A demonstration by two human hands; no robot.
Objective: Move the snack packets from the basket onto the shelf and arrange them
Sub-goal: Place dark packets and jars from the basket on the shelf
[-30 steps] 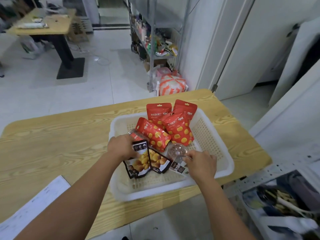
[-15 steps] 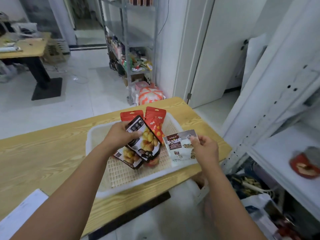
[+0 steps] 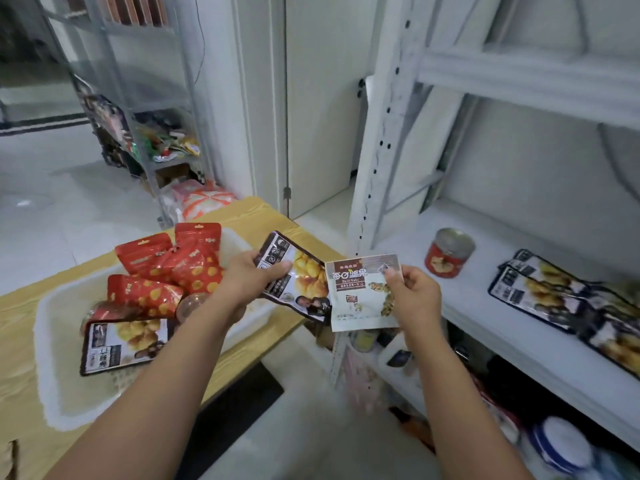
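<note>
Left grip (image 3: 249, 278): dark snack packet (image 3: 301, 282) clasped
Right grip (image 3: 412, 292): white Daily Nuts packet (image 3: 360, 299) pinched by its edge
Handling: judged light, floppy, slippery; sealed edges suit holding

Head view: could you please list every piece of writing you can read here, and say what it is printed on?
"每日坚果": white packet, in the right hand.
"Daily Nuts": same white packet, just beneath.
Too blurred to read: held dark packet in the left hand; red packets and flat dark packet in the basket; can and shelved dark packets on the shelf.
</note>
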